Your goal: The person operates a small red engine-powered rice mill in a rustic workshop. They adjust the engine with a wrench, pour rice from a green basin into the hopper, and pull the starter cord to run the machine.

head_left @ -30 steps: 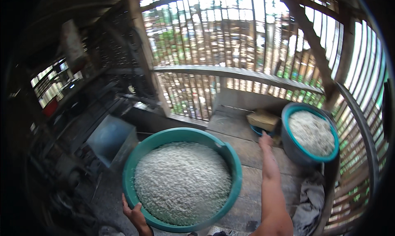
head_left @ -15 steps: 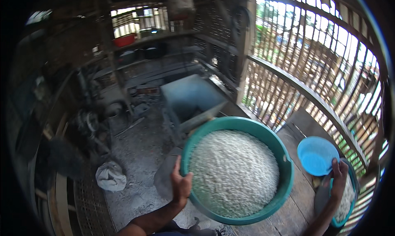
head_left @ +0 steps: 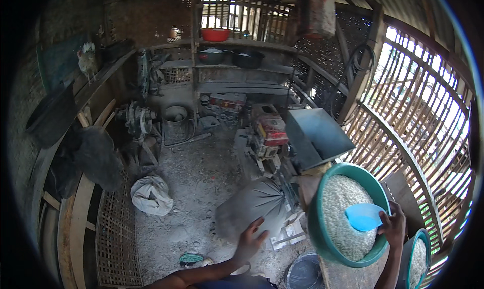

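A large green basin (head_left: 315,223) full of white grain (head_left: 343,208), which looks like rice, stands on a wooden bench at the right, below a metal hopper. My right hand (head_left: 394,223) grips the rim of a light blue plastic bowl (head_left: 364,216), which is tilted over the grain. Whether its lower edge is sunk into the grain I cannot tell. To the left of the basin, my left hand (head_left: 251,241) is in the air with its fingers apart and nothing in them. Behind that hand bulges a grey cloth bag (head_left: 252,208).
The metal hopper (head_left: 322,135) rises just beyond the basin, beside a red engine (head_left: 269,130). Another green container (head_left: 426,238) with grain stands at the right, by the slatted wall. A dark basin (head_left: 305,272) and a white sack (head_left: 151,196) are lower down. A chicken (head_left: 87,61) perches on the left ledge.
My left hand has let go of the green basin's rim. My right hand has brought the blue bowl from beside the basin to over its grain. The view has swung left and up.
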A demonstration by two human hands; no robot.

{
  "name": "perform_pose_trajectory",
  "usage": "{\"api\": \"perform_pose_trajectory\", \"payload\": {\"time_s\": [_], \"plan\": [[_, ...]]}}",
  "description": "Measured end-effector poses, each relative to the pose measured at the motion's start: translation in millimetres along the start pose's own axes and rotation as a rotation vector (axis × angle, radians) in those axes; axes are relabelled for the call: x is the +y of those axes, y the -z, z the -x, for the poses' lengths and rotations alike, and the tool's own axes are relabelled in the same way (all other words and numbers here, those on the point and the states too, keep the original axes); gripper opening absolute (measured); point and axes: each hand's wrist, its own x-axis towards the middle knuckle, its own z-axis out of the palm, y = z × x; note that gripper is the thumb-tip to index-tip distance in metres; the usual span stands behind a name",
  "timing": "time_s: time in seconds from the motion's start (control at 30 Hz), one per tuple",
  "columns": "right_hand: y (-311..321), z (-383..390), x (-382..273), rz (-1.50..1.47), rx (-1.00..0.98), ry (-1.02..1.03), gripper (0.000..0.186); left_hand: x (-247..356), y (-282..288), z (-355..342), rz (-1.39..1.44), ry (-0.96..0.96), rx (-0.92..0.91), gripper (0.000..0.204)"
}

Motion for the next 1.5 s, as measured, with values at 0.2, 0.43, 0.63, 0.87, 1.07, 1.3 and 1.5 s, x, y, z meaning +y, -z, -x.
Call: {"api": "perform_pose_trajectory", "payload": {"time_s": [0.2,0.43,0.63,0.87,1.07,1.3,1.5], "plan": [[-196,101,-130,-0.503,-0.177,0.659,0.045,-33,117,-10,0.423,0.375,0.292,0.031],[-457,153,-209,-0.676,-0.614,0.899,0.072,9,183,-49,1.007,0.214,0.042,0.074],[-601,128,-70,0.147,-0.754,0.707,0.050,54,271,-57,1.024,0.050,0.066,0.081],[-667,115,67,0.632,-0.860,0.037,0.030,-18,346,-87,0.321,0.264,0.752,0.019],[-740,66,91,0.097,-0.982,0.023,0.018,-83,387,-175,0.160,0.422,0.661,0.041],[-896,-128,33,0.148,-0.824,-0.381,0.057,-141,472,-375,-0.368,0.151,0.670,0.018],[-973,-350,-124,-0.081,-0.549,-0.074,0.049,-187,499,-493,-0.021,0.464,0.705,0.016]]}}
